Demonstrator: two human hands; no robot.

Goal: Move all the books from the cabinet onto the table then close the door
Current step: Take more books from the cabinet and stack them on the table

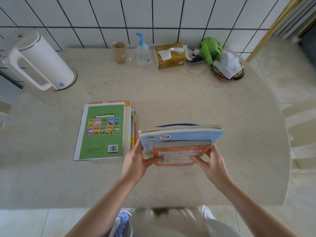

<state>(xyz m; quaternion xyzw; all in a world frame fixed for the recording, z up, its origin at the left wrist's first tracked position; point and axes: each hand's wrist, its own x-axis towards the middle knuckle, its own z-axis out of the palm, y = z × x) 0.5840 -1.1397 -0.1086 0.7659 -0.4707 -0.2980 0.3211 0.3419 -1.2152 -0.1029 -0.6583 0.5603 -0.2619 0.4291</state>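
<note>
Books [181,144] looked light but slippery, pinched at both ends by left hand [138,161] and right hand [212,163].

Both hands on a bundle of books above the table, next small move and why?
Probably lower the held books onto the bare table just right of the green-covered stack. The left hand and right hand grip the bundle's near edges, and it is tilted up off the surface, not yet set down.
</note>
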